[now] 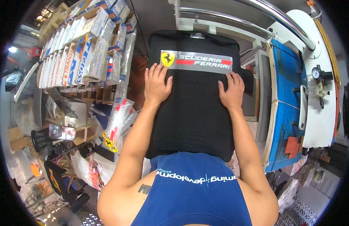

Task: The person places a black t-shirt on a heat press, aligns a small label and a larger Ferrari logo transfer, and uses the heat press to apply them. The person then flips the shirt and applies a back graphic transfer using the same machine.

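Note:
A black T-shirt [195, 109] lies spread out in front of me, its collar at the far end. Across its chest rests a clear transfer film [199, 67] with a yellow shield and white and red lettering. My left hand [157, 83] lies flat on the shirt, its fingertips at the film's lower left corner beside the shield. At the lower right corner, my right hand [232, 90] has its fingers spread, tips on the film's edge. Both hands are open and hold nothing.
On the left, a rack [78, 52] carries rows of boxes, with more printed transfer film [119, 120] lying below it. To the right stand a blue panel [285, 101] and a white machine arm with a pressure gauge [316, 73]. Chrome bars [227, 19] cross beyond the shirt.

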Motion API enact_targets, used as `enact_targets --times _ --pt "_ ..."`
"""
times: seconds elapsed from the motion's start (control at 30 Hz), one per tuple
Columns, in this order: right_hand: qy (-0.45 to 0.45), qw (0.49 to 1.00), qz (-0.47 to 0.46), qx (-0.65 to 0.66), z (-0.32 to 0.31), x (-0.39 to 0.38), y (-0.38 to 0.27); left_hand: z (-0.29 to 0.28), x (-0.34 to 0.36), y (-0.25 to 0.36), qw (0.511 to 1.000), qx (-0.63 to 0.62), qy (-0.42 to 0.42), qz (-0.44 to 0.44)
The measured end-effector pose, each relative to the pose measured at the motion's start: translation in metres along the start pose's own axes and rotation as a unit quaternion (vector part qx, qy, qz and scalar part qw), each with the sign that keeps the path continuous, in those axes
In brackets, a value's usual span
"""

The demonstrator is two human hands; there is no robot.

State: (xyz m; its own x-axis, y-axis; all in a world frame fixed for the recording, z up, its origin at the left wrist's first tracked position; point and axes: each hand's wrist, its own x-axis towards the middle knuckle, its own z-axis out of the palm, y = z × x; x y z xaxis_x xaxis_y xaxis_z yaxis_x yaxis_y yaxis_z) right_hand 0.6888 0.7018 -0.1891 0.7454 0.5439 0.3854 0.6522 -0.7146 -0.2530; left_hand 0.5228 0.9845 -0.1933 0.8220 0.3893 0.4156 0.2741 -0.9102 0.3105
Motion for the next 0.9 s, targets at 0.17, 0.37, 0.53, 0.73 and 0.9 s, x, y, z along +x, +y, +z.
enact_targets --times 0.17,0.37,0.53,0.73,0.9 --pt "-0.006 1.0 0.008 -0.006 0.0007 -0.0018 0.0011 0.001 -0.0003 0.0005 1.0 -0.001 -0.004 -0.006" --pt "-0.001 1.0 0.004 0.01 0.0028 -0.0016 0.0048 0.001 0.0015 0.0001 1.0 0.002 -0.025 -0.009" --pt "0.003 1.0 0.007 -0.014 0.0028 -0.003 0.0045 -0.0004 0.0004 0.0023 1.0 0.012 -0.022 -0.004" --pt "-0.004 1.0 0.012 -0.009 0.0007 -0.0022 0.002 -0.0019 0.0014 0.0025 1.0 0.01 -0.026 -0.007" --pt "-0.004 1.0 0.011 0.0 -0.0013 -0.001 0.0006 -0.0029 0.0028 0.0032 0.999 0.013 -0.029 -0.009"
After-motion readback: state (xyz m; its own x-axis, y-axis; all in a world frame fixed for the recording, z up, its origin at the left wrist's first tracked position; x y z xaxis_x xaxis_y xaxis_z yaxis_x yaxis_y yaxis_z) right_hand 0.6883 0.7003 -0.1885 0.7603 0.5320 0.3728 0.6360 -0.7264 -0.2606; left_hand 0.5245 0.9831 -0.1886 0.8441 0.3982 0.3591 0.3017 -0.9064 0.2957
